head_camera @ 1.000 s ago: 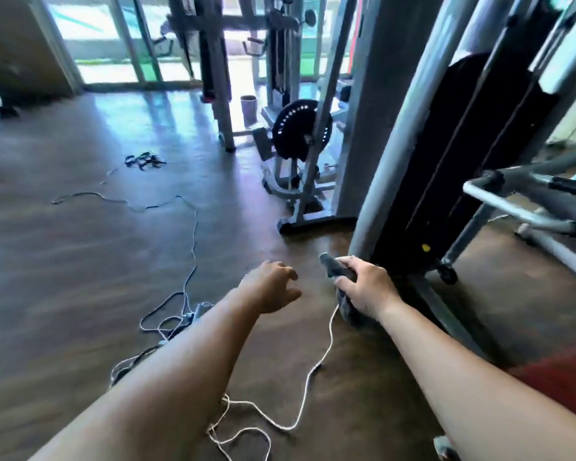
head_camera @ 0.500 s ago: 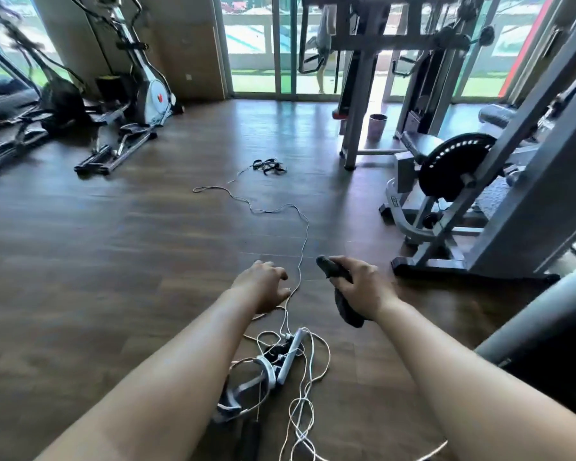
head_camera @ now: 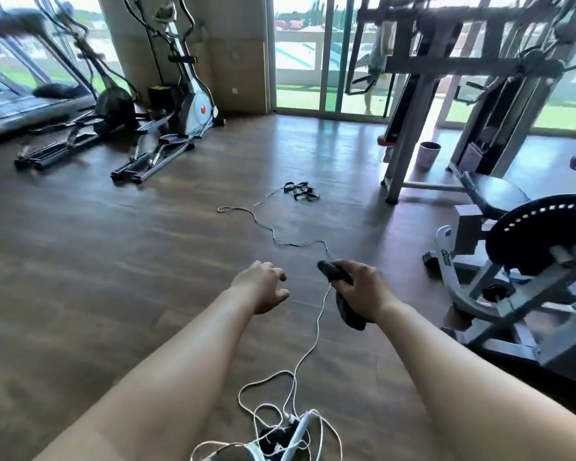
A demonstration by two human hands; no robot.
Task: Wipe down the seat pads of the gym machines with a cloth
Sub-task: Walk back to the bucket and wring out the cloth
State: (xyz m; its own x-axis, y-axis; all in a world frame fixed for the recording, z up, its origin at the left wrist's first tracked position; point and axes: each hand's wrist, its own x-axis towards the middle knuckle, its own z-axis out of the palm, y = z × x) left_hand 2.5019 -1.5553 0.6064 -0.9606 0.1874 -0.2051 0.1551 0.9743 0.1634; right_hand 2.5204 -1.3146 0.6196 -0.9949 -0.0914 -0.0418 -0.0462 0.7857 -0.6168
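My right hand (head_camera: 363, 291) grips a dark grey cloth (head_camera: 348, 312), which sticks out above the fingers and hangs below the palm. My left hand (head_camera: 263, 287) is held out beside it over the wooden floor, fingers loosely curled and holding nothing. A black seat pad (head_camera: 497, 193) of a weight machine shows at the right, behind a round black weight disc (head_camera: 542, 234). Both hands are well short of that seat.
A white cable (head_camera: 300, 241) snakes across the floor to a tangle with a power strip (head_camera: 290, 434) near my feet. Black straps (head_camera: 300, 189) lie further out. Two ellipticals (head_camera: 167, 111) and treadmills stand at the left, a grey multi-gym frame (head_camera: 409, 128) and a small bin (head_camera: 428, 154) at the back right.
The view has swung left, away from the black machine at the right, towards the open floor and the ellipticals. Both hands keep their pose; the right still holds the cloth.
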